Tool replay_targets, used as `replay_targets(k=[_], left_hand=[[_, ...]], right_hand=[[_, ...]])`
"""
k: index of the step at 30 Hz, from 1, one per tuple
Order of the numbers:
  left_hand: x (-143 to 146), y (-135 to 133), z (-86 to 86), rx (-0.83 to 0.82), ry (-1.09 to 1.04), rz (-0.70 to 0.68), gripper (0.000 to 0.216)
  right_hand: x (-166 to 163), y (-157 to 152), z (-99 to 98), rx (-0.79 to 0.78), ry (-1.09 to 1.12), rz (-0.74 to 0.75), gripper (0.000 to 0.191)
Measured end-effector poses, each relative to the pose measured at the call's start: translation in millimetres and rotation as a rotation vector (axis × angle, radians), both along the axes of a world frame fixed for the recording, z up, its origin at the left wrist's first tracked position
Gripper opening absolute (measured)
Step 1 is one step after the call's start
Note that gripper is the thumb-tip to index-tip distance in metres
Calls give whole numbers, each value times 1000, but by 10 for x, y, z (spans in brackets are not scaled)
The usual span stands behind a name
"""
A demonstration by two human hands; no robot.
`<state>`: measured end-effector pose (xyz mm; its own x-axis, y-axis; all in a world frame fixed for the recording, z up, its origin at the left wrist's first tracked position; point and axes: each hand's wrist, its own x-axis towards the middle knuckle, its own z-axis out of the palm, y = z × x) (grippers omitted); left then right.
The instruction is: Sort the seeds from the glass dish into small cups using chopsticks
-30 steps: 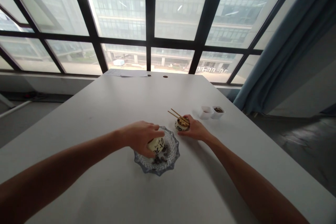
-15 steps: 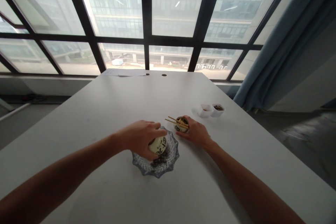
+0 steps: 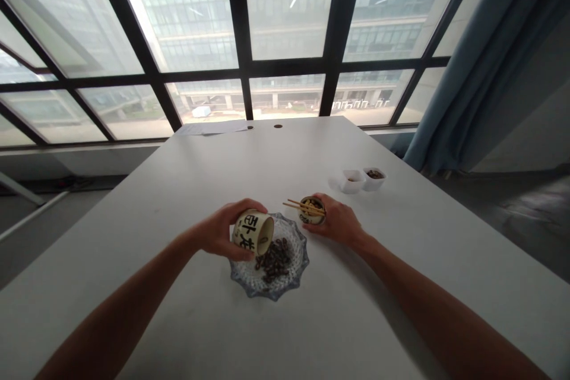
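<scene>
My left hand point(image 3: 227, 228) is closed around a cream cup point(image 3: 246, 236) with black characters, tipped on its side with its mouth facing right over a scalloped glass bowl point(image 3: 299, 258). Inside the cup one small dark piece shows. Several dark seed-like pieces point(image 3: 278, 256) lie in the bowl. My right hand point(image 3: 336, 219) is wrapped round a second cream cup point(image 3: 307, 218), which stands upright on the table behind the bowl's right side. Pale yellowish pieces fill that cup, and a pair of wooden chopsticks point(image 3: 296, 205) lies across its rim.
Two small white square dishes stand side by side farther right: one point(image 3: 351, 183) with a little something in it, the other point(image 3: 374, 180) with dark pieces. Paper sheets point(image 3: 209, 128) lie at the white table's point(image 3: 200, 178) far edge. A blue curtain point(image 3: 449, 101) hangs at right.
My left hand has turned the cup from mouth-down to sideways and drawn it left. More dark pieces show in the bowl. My right hand stays on the other cup.
</scene>
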<state>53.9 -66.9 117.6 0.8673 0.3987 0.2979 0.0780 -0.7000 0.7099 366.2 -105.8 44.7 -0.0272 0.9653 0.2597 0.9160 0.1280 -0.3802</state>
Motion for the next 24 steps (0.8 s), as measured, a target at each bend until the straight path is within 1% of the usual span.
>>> replay_targets(k=[2,5,10,14,15,16,18,19,20,22,24], left_hand=[[-42,19,-46,-112,-124,-54,74],[-43,4,-80,-173,-200,-106,77],[-11,-1,-148,-265,-172,-72,78],[-36,40,-271,-442,-167,-27,75],[-49,53,-304,-489,-175,-15,74],[-64,66,-336,-528,-184,-2,74],[-94,89,-391,-571,-200,27,73],[-105,97,-412,-581,-206,45,73],[-114,101,-427,-590,-211,66,73],[-117,97,-439,-616,-220,95,72],[-102,78,-431,-640,-232,102,70]], right_hand=[[29,2,13,8,28,10,65],[67,-9,32,3,53,34,64],[72,-34,23,-56,31,41,62],[129,-22,37,-62,18,84,71],[155,-30,76,-46,13,87,71],[180,-49,138,-20,9,89,67],[205,-133,327,58,5,116,47],[196,-197,445,110,2,166,40],[169,-270,567,168,-14,227,39],[64,-425,786,194,-95,374,39],[-83,-552,920,206,-173,481,35]])
